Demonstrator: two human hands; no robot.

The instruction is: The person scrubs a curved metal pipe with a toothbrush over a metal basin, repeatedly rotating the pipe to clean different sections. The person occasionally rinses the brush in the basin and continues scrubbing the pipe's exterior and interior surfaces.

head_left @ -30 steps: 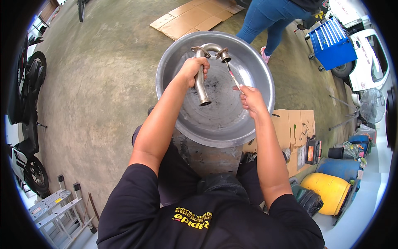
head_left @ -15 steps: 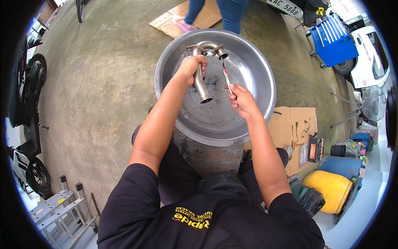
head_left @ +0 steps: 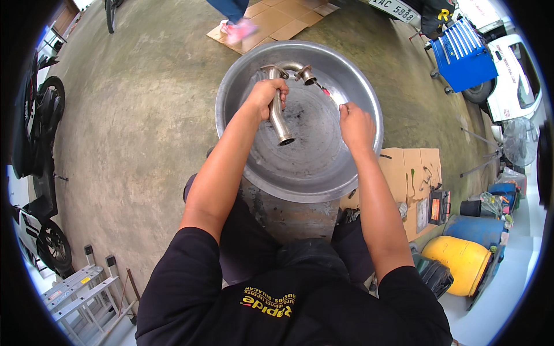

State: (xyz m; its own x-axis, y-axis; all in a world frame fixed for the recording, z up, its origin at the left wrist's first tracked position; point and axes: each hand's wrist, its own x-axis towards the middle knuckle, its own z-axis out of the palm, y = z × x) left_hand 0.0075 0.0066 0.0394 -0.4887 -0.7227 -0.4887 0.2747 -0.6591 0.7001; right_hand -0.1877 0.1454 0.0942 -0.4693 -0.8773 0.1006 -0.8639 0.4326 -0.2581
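My left hand [head_left: 269, 97] is wrapped around the straight leg of a bent metal exhaust pipe [head_left: 279, 124], which has flanges and a curved branch. The pipe is held above a wide grey metal basin [head_left: 314, 155] with dark specks on its bottom. My right hand [head_left: 356, 127] is closed on a slim white-and-red tool [head_left: 326, 91], much like a toothbrush. Its dark, thin end points to the open mouth of the pipe's curved branch; whether the tip is inside I cannot tell. My fingers hide the handle's other end.
Flattened cardboard [head_left: 398, 173] lies right of the basin, with a battery [head_left: 440, 206] on its edge. Further right are a yellow drum [head_left: 456, 262] and a blue tool cart [head_left: 466, 57]. A stepladder [head_left: 81, 294] stands lower left. Beyond the basin, a person's leg [head_left: 231, 10] is over more cardboard [head_left: 277, 23].
My right hand has moved right and slightly away from the pipe, and the tool now slants more toward horizontal. The left hand keeps its hold. The other person has stepped left.
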